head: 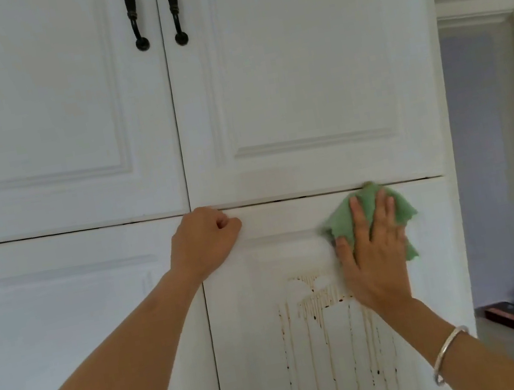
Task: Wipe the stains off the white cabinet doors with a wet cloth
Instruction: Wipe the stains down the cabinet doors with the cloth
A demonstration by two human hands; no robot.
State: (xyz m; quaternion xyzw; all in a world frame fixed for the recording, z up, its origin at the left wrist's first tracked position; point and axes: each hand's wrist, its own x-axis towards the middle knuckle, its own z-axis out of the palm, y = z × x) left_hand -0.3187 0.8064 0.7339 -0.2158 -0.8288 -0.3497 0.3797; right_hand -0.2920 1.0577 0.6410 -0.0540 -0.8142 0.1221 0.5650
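Straight, spread fingers (383,206) of the right hand (374,253) press one crumpled green cloth (341,221) flat to the lower right door (252,350) just under its top edge, above thin brown drip stains (316,303). The left hand (204,242) is clenched in an empty fist at that door's top left corner. Four white panelled doors (28,114), two dark curved handles (135,13), one silver bangle (448,354).

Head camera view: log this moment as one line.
right hand flat, pressing green cloth on stained lower door | left hand fisted against door top | brown drip stains below cloth, unwiped
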